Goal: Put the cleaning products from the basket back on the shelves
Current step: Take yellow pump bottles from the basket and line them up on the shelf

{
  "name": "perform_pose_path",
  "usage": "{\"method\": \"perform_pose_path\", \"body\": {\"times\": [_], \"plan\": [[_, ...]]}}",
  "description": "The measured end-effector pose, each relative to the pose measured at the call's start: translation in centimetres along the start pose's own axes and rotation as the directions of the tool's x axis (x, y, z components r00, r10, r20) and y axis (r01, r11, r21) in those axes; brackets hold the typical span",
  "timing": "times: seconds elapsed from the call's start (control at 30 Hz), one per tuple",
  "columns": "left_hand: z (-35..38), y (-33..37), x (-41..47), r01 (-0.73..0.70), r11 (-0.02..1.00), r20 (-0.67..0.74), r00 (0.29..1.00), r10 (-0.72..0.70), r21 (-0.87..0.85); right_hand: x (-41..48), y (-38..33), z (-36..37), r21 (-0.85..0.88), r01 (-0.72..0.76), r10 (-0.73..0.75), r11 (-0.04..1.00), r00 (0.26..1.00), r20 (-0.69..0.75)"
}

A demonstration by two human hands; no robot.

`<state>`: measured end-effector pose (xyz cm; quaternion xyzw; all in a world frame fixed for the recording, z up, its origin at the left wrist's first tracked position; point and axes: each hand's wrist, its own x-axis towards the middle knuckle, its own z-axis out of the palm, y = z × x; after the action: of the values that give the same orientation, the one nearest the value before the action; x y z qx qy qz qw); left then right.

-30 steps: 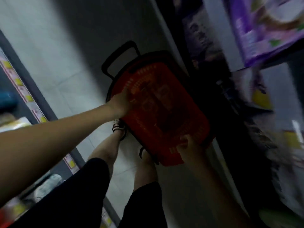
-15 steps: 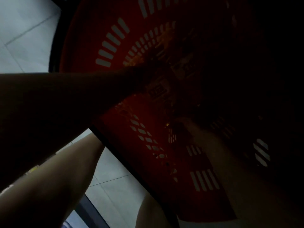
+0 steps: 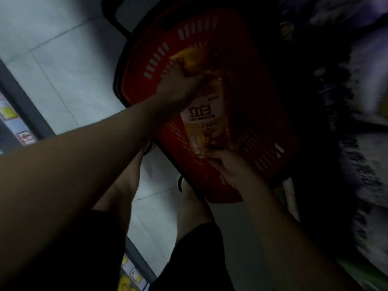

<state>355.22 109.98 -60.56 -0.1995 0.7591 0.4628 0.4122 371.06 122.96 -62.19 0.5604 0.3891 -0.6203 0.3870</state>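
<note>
Pouch [image 3: 201,122] in both hands, low over the red basket [image 3: 262,106]; just clear of its bottom or resting on it, cannot tell which. Grips the yellow top end with left hand [image 3: 178,85], fingers curled tight round it, probably as the firmest part, fit to take the weight. Holds the bottom edge with right hand [image 3: 231,166], fingers closed on it as far as the dim light shows, likely to keep the soft body from sagging or swinging. Label up, white panel toward the camera. Basket on the tiled floor [image 3: 63,59] beside the feet, black handle [image 3: 117,19] at the far end, leaving both hands free for the lift. Shelves [image 3: 346,101] close at right, blurred and dark; handy for a short carry. Not yet shelved.
</note>
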Motion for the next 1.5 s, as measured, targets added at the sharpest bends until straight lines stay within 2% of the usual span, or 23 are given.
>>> {"method": "perform_pose_path", "body": {"times": [0.1,0.23,0.37,0.6,0.7,0.8,0.93,1.1,1.2,1.37,1.5], "plan": [[-2.6,5.4,-7.5,-0.165,0.986,-0.032,0.986,0.165,0.022,-8.1,-1.1,0.9,0.038,0.146,-0.145,0.988,0.989,-0.035],[-7.3,12.4,-18.4,-0.375,0.923,-0.148,0.911,0.385,0.091,-20.0,-3.6,3.6,-0.028,0.330,-0.330,0.944,0.944,-0.010],[-13.0,18.4,-28.2,-0.520,0.851,-0.250,0.817,0.520,0.074,-31.5,-6.3,7.1,-0.053,0.482,-0.450,0.875,0.848,0.280],[-25.8,25.1,-42.1,-0.759,0.650,-0.330,0.607,0.723,0.031,-44.4,-12.7,15.7,-0.072,0.643,-0.487,0.762,0.644,0.590],[-32.3,25.4,-45.1,-0.793,0.594,-0.334,0.601,0.726,-0.133,-49.6,-15.8,21.7,-0.048,0.712,-0.481,0.701,0.521,0.705],[-38.3,25.0,-47.4,-0.784,0.601,-0.315,0.616,0.722,-0.156,-54.3,-18.0,28.3,-0.020,0.780,-0.478,0.625,0.403,0.780],[-46.3,25.7,-50.2,-0.819,0.548,-0.362,0.570,0.738,-0.174,-60.0,-19.8,36.9,0.011,0.872,-0.466,0.490,0.251,0.848],[-55.3,27.0,-52.4,-0.868,0.471,-0.437,0.490,0.755,-0.160,-64.8,-21.5,46.2,-0.027,0.958,-0.463,0.287,0.164,0.871],[-59.3,27.8,-52.3,-0.895,0.412,-0.495,0.438,0.750,-0.169,-67.1,-22.5,50.0,-0.055,0.979,-0.471,0.194,0.142,0.871],[-64.1,29.9,-49.9,-0.885,0.389,-0.523,0.465,0.715,-0.256,-69.1,-25.5,54.5,-0.071,0.991,-0.525,0.116,0.121,0.842],[-67.4,32.4,-47.0,-0.878,0.371,-0.502,0.477,0.721,-0.302,-68.8,-29.2,57.2,-0.070,0.997,-0.577,-0.017,0.047,0.815]]}}
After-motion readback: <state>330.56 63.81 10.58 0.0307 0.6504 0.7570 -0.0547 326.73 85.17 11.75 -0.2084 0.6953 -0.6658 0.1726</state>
